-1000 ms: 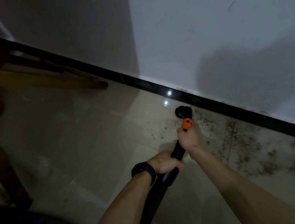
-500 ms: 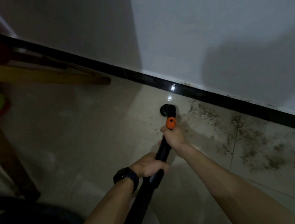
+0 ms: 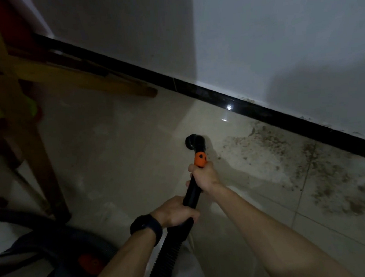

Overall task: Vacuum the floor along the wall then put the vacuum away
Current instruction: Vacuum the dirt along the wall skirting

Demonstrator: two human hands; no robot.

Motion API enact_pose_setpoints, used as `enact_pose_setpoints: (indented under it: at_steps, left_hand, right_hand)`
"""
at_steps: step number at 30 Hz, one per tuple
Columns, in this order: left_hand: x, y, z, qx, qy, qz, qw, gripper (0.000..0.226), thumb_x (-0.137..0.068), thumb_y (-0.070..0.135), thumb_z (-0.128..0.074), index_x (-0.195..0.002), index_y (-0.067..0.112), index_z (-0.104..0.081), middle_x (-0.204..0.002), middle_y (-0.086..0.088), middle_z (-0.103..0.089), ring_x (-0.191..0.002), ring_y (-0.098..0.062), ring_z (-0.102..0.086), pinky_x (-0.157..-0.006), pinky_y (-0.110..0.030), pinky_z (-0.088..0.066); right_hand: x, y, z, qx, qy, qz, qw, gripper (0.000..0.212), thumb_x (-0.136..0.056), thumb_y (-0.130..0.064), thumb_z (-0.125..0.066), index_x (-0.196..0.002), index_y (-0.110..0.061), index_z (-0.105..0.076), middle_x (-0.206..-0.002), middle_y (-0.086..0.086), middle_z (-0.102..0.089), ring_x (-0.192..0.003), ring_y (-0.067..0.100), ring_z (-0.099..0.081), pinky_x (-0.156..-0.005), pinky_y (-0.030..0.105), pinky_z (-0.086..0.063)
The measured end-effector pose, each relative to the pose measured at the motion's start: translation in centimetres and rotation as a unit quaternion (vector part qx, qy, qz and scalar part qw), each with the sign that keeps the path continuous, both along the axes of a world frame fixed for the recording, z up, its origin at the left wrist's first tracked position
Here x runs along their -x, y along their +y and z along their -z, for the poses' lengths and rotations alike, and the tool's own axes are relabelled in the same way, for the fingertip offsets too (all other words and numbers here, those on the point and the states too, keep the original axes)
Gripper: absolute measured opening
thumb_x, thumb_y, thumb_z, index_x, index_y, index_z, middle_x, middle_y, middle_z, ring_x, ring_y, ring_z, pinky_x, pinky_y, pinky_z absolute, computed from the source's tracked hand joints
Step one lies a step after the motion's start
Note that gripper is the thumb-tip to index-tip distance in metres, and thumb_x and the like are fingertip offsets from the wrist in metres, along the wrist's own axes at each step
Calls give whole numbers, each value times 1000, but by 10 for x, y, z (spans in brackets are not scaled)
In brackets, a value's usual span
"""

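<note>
The right hand (image 3: 204,177) is curled tight round the black tube (image 3: 192,195), just below the orange ring (image 3: 200,160). Its arm is stretched out long, reaching forward and down. The left hand (image 3: 174,212) grips the same tube lower down, closer to the person, right where the hard tube meets the bumpy hose (image 3: 167,250). The left arm is bent a little, and a black watch (image 3: 146,226) sits on its wrist. The two hands are near each other on the tube but do not touch.

Just past the right hand, beyond the orange ring, is the round black nozzle (image 3: 195,142). It points down at the floor (image 3: 123,154). It is too dark to tell if it touches the tiles or hangs just over them.

To the right of the right hand, brown dirt (image 3: 312,171) is spread over the tiles. The nozzle is at the left edge of this dirt. Farther out past the nozzle runs a shiny black baseboard (image 3: 263,111), with the pale wall (image 3: 279,41) above it.

Below and to the left of the left hand sits the vacuum's dark body (image 3: 77,258), with an orange spot on it. Well off to the left of both hands stands a wooden leg (image 3: 35,151), and a wooden bar (image 3: 97,84) slants along near the baseboard.
</note>
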State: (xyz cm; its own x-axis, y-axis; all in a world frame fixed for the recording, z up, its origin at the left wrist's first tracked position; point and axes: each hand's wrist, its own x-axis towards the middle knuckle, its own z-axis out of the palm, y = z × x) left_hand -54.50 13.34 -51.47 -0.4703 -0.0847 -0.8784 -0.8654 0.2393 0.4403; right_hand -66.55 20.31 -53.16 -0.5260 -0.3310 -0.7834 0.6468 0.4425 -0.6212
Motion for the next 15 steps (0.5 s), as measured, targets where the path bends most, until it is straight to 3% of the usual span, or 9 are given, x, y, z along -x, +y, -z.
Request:
enact_pose_setpoints:
  at_steps: [3,5,7,9,12,15]
  left_hand:
    - [11,5,-2,5,-18,36,999,22,-62,33,-72,-78,19,-65,-84,0,-69,-73,-17,-64,-64,-25,-48]
    - [21,12,-3,7,-21,63,998,23,-62,35,-72,-78,19,-64,-87,0,-68,-75,-18,-64,-66,-26,-49]
    - [32,23,-3,11,-23,84,996,22,-62,36,-72,-76,21,-64,-86,1,-68,-74,-17,-63,-65,-24,-48]
    - [48,32,-1,14,-15,112,994,19,-64,35,-73,-73,22,-63,-82,2,-68,-71,-17,-62,-62,-23,-46]
    - [74,42,9,10,-1,153,988,20,-68,36,-71,-76,21,-61,-82,1,-67,-72,-17,-62,-64,-26,-48]
    - [83,53,26,-9,8,175,985,27,-73,39,-72,-90,20,-67,-94,1,-69,-82,-17,-65,-74,-29,-54]
  right_hand:
    - [4,12,5,-6,22,45,999,34,-96,-17,-62,-124,-1,-50,-86,12,-61,-43,18,-65,-49,31,-54]
    - [8,24,7,-18,33,70,997,28,-95,-17,-64,-115,-1,-53,-82,11,-62,-45,20,-66,-48,32,-54]
    - [16,38,23,-46,49,99,993,33,-83,-31,-70,-97,-6,-52,-83,13,-66,-55,26,-70,-59,42,-61]
    - [31,53,39,-73,74,106,989,49,-65,-48,-69,-95,-13,-50,-90,17,-70,-73,36,-73,-74,53,-62]
    - [49,68,32,-77,83,136,984,27,-85,-27,-68,-91,-16,-44,-81,14,-67,-64,35,-71,-65,46,-61]
    - [58,75,31,-101,114,112,982,30,-85,-28,-67,-100,-15,-45,-89,16,-67,-69,36,-71,-68,49,-62]
